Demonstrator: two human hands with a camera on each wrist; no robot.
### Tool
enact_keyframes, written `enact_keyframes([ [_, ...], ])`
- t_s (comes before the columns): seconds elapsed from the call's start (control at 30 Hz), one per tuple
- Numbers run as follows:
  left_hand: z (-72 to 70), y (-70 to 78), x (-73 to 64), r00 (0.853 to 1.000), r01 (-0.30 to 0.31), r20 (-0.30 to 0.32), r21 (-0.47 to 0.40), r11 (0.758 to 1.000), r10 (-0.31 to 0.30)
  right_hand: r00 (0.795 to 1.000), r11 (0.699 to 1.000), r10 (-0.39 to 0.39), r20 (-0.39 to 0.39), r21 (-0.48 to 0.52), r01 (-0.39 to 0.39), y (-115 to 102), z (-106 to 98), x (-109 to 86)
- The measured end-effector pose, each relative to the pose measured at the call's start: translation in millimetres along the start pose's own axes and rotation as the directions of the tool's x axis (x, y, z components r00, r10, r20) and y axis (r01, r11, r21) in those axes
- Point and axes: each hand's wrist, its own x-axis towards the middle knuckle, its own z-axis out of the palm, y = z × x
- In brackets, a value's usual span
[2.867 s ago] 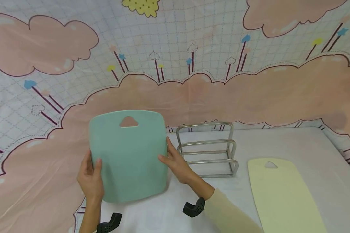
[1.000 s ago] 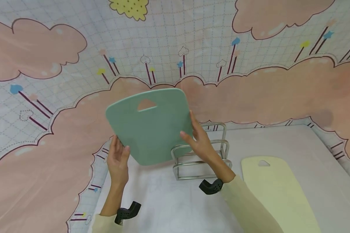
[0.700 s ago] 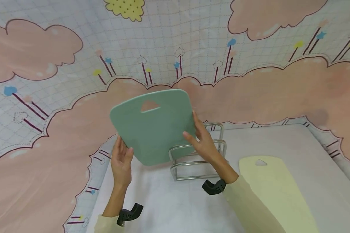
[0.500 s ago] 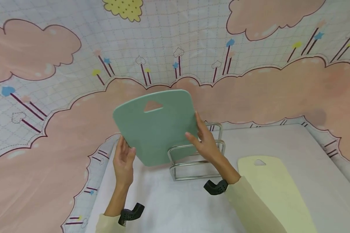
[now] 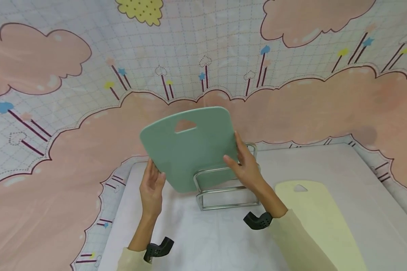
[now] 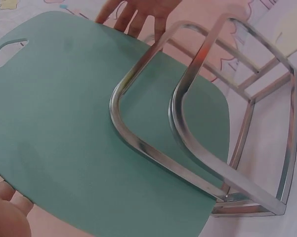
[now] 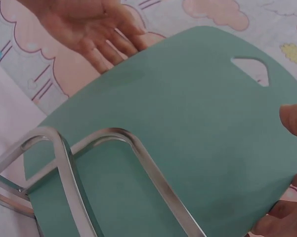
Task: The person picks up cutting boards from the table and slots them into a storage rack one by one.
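A green cutting board [image 5: 193,148] with a handle hole is tilted, its lower right part behind the front bars of a metal rack [image 5: 225,206]. My left hand [image 5: 151,194] holds the board's left edge low down, its fingers behind the board in the left wrist view. At the right edge my right hand [image 5: 248,171] grips the board, thumb in front and fingers behind. In the right wrist view the silver bars of the rack cross the board's face. From these frames I cannot tell whether the board's bottom edge touches the rack's base.
A pale yellow cutting board [image 5: 317,214] lies flat on the white table [image 5: 203,241], right of the rack and partly hidden by my right sleeve. Behind the table hangs a patterned cloth [image 5: 308,109] with pink clouds.
Both hands have carried the green cutting board to the right and tilted it, so its lower corner has come behind the rack's front bars. Over the last second it slides a little further right.
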Motion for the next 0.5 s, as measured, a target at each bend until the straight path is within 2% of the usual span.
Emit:
enact_keyframes([
  [0.27, 7.1, -2.6, 1.2, 1.000, 0.013, 0.020, 0.044, 0.999, -0.014, 0.999, 0.999, 0.034, 0.003, -0.032, -0.034, 0, -13, -3.9],
  [0.5, 22.7, 14.0, 9.6, 0.997, 0.013, 0.076, 0.027, 1.000, -0.015, 0.999, 0.997, 0.035, -0.012, -0.070, -0.035, 4, -22, -6.7],
])
